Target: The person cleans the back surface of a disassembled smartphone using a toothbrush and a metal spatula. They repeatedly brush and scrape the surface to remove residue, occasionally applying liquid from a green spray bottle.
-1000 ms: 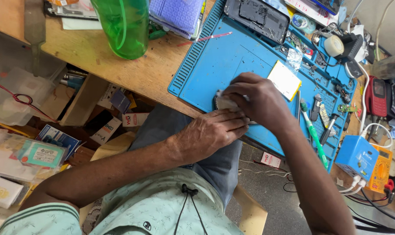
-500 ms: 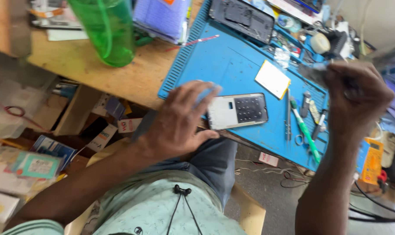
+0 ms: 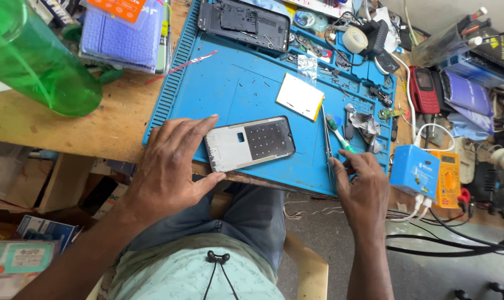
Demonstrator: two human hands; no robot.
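Fingers of your left hand (image 3: 168, 169) lie spread and flat, gripping nothing; the thumb and forefinger bracket the left end of the phone frame (image 3: 249, 143), touching its near-left corner and edge. That frame lies flat near the front edge of the blue work mat (image 3: 229, 83), its left part pale grey with a small cut-out, its right part dark with a grid of dots.

Your right hand (image 3: 363, 186) rests at the mat's near-right corner, fingers loosely curled. Its fingertips touch the near end of the metal tweezers (image 3: 325, 139), which lie on the mat pointing far. I cannot tell whether the fingers have pinched them or merely rest on them. Just right of the tweezers lies a green-handled tool (image 3: 339, 133), its handle running under your fingertips.

Beyond the frame, a white rectangular pad with a yellow edge (image 3: 300, 95) sits mid-mat, well apart from both hands. At the far edge lies a dark phone back housing (image 3: 243, 23). Small parts and a roll of tape (image 3: 354, 39) crowd the mat's far-right trays.

Left of the mat, on the wooden bench (image 3: 68, 133), stands a green plastic bottle (image 3: 32, 61). Right of the mat sit a blue box (image 3: 414, 169), a yellow multimeter (image 3: 449, 178) and a red keypad phone (image 3: 424, 89).
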